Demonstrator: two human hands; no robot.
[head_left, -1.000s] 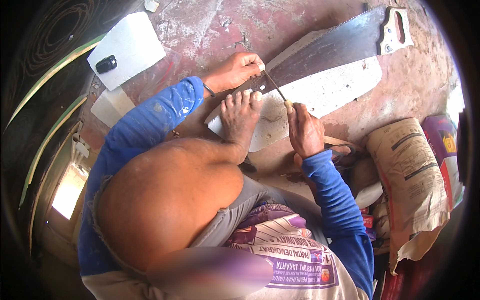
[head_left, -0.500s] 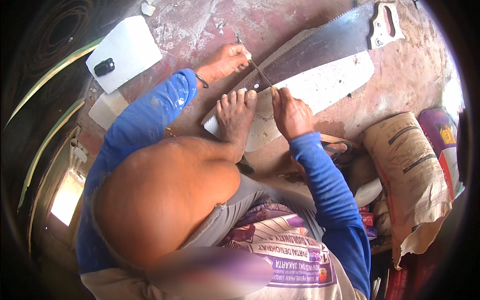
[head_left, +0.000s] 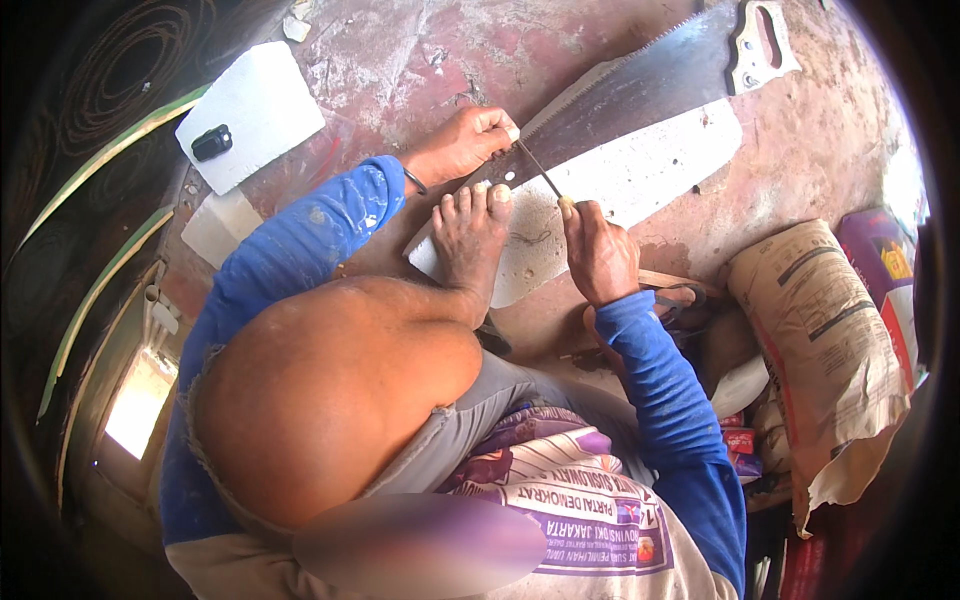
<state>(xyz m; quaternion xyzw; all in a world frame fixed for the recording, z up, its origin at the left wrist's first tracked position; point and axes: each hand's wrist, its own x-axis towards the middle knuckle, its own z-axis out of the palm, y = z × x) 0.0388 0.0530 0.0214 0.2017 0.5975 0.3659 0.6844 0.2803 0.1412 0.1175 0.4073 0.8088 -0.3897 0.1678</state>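
Observation:
A thin dark metal file (head_left: 541, 168) slants between my two hands across the toothed edge of a large handsaw. My left hand (head_left: 466, 143) pinches its far end between thumb and fingers. Round the near end, my right hand (head_left: 604, 256) is closed, thumb along the top. The handsaw (head_left: 645, 75) lies on a white board, its pale handle (head_left: 762, 52) at the far right. My bare foot (head_left: 468, 238) presses on the saw's narrow end and the white board (head_left: 690, 150). Whether the file touches the teeth, I cannot tell.
To the left lies a white slab (head_left: 255, 115) with a small black object (head_left: 212, 143) on it. A torn brown paper sack (head_left: 815, 300) and a purple bag (head_left: 880, 250) stand at the right. A smaller pale piece (head_left: 222, 222) rests near my left sleeve.
Both hands have moved to the right and a little nearer, carrying the file with them. The foot stays in place on the board; the saw appears slightly shifted left.

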